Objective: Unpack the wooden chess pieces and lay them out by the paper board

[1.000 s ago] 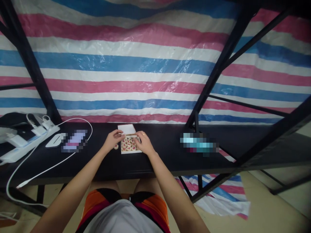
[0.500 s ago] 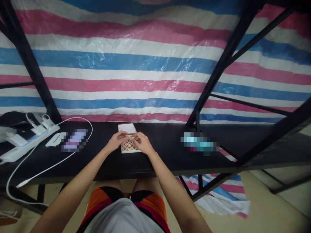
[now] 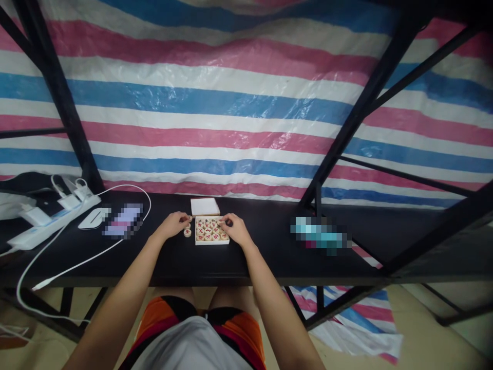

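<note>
A shallow white box [image 3: 212, 243] holds rows of round xiangqi pieces [image 3: 208, 230], most with red characters and a few dark ones at the back. To its left on the black table, a loose xiangqi piece [image 3: 187, 233] lies beside others partly covered by my fingers. My left hand [image 3: 173, 225] is closed at those loose pieces, its fingertips pinching one. My right hand [image 3: 235, 229] reaches over the box's right edge, with thumb and fingers together on a piece in the back right corner. Behind the box lies its white lid [image 3: 205, 207].
On the left of the black table [image 3: 177, 262] are a white power strip [image 3: 54, 221] with plugs, a white flat device [image 3: 92, 218], a blurred phone-like item [image 3: 123, 221] and a looping white cable [image 3: 77, 270]. A blurred turquoise item [image 3: 319, 234] lies right. Black metal posts [image 3: 350, 123] frame the striped sheet.
My hands have parted from above the box. The left moved to the loose pieces beside it, the right to its right edge. More pieces and the lid now show; the view shifted slightly.
</note>
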Available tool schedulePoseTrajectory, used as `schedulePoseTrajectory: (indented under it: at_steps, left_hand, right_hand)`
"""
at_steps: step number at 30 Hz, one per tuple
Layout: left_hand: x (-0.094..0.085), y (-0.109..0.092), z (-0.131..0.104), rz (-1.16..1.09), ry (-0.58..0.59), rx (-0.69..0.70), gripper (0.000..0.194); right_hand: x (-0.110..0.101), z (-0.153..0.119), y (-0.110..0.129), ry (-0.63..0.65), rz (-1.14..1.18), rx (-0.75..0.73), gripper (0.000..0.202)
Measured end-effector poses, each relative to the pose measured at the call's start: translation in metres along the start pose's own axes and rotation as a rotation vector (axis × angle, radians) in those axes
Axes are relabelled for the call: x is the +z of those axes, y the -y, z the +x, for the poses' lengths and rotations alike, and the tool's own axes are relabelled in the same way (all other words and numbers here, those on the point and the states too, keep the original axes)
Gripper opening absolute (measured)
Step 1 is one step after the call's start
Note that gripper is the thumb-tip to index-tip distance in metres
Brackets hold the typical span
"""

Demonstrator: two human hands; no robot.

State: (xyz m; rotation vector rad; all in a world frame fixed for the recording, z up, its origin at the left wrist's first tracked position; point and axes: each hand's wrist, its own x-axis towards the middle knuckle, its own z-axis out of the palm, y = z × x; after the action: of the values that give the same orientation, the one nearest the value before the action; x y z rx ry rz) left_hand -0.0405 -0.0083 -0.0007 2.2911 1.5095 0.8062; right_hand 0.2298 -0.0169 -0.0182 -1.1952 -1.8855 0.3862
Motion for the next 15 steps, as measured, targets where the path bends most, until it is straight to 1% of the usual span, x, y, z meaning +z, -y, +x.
schedulePoseTrajectory:
  at_steps: [2,5,7,11,15]
  left_hand:
    - [-0.0027,0.0030,-0.0006,0.013,0.016,-0.027,0.029]
    - [-0.0072,0.0076,-0.0022,0.017,0.080,-0.076,0.029]
    - [-0.0085,0.0094,-0.0029,0.033,0.106,-0.076,0.027]
    - [-0.0083,0.0088,-0.0025,0.041,0.112,-0.063,0.030]
    - [-0.0111,0.0093,-0.0037,-0.003,0.118,-0.096,0.033]
  right_hand:
    - [-0.0010,-0.0007,0.0007,0.019,-0.005,0.009,0.007]
    - [-0.0013,-0.0009,0.0018,0.024,-0.014,0.021,0.010]
    - [-0.0008,-0.0007,0.0023,0.014,-0.015,0.017,0.012]
    - [0.0001,0.0000,0.0027,0.004,-0.034,-0.019,0.013]
    - [0.0006,0.0003,0.0020,0.039,-0.046,-0.051,0.016]
